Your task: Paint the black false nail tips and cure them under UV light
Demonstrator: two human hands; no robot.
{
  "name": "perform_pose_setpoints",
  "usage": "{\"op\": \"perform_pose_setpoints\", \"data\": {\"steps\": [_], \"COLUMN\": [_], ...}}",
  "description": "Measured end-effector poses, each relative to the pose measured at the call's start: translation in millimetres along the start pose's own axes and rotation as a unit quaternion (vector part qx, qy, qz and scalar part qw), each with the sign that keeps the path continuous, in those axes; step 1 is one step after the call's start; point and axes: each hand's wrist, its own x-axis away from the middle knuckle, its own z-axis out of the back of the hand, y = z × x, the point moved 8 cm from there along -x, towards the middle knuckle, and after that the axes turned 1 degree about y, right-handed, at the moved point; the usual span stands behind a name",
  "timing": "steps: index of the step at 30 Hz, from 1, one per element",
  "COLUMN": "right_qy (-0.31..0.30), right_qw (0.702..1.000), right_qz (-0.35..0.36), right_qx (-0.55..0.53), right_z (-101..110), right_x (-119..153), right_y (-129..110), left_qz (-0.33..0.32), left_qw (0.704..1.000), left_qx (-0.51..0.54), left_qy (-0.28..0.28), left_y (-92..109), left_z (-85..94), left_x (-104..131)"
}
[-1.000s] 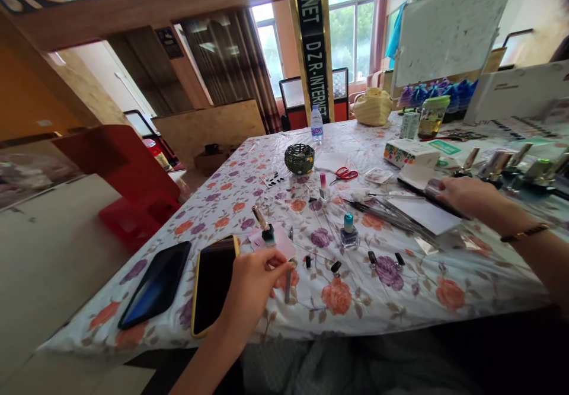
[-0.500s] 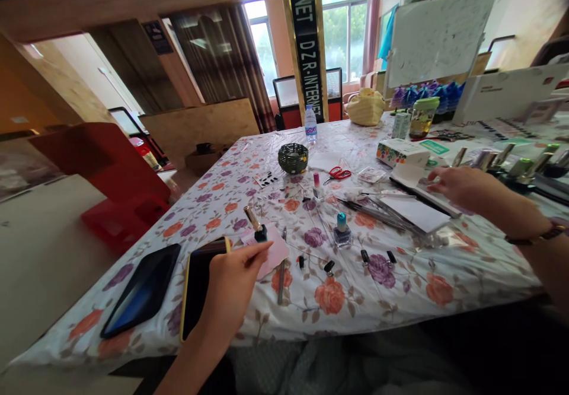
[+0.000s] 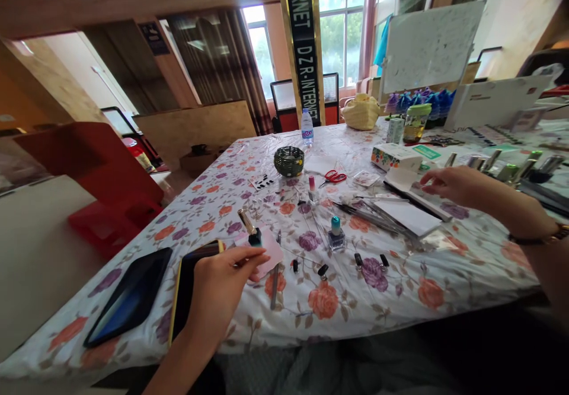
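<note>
My left hand (image 3: 222, 279) is over the near edge of a pink paper (image 3: 272, 254), thumb and fingers pressed together. Anything between the fingertips is hidden or too small to name. Just beyond them, a dark nail polish bottle (image 3: 254, 236) with a gold cap stands on the paper. To the right lies a thin metal tool (image 3: 275, 273), and past it are several small black nail tips (image 3: 323, 271) on stands. My right hand (image 3: 466, 190), fingers loosely curved and slightly apart, hovers by a long white box (image 3: 402, 178); whether it touches the box I cannot tell.
A blue-capped polish bottle (image 3: 336, 238), a pink-capped bottle (image 3: 312, 190), red scissors (image 3: 334, 177) and a dark woven basket (image 3: 288, 162) are on the flowered cloth. Two phone-like devices, one a black tablet (image 3: 128, 297), lie left. Several polish bottles (image 3: 511, 169) stand right.
The view has shifted slightly, moving the table things left and down in the picture. My left fingertips have drawn a little nearer to me. My right hand stays by the white box.
</note>
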Motion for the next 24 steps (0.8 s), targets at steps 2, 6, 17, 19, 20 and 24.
{"op": "perform_pose_setpoints", "data": {"steps": [2,6,17,19,20,24], "right_qy": [-0.005,0.007,0.122,0.095,0.077,0.035], "right_qw": [1.0,0.998,0.976,0.977,0.978,0.985], "right_qz": [-0.012,-0.053,-0.175,-0.189,-0.193,-0.171], "right_qx": [-0.008,-0.015,0.04,0.036,0.031,-0.002], "right_z": [6.9,23.3,110.2,105.4,99.2,67.8], "right_x": [-1.3,-15.5,-72.9,-86.6,-94.1,-126.4], "right_y": [0.3,10.9,89.1,105.3,112.4,126.6], "left_qz": [-0.018,-0.062,-0.015,0.007,0.012,0.009], "left_qw": [1.0,0.998,0.999,0.999,0.999,0.997], "left_qx": [-0.008,-0.03,-0.035,-0.035,-0.037,-0.055], "left_qy": [0.004,0.008,0.027,0.029,0.036,0.048], "left_y": [1.8,6.5,-5.1,-8.0,-8.9,-13.8], "left_z": [1.8,1.3,0.6,0.2,0.5,-2.6], "left_x": [-2.0,-3.1,0.5,-0.6,-1.0,-2.5]}}
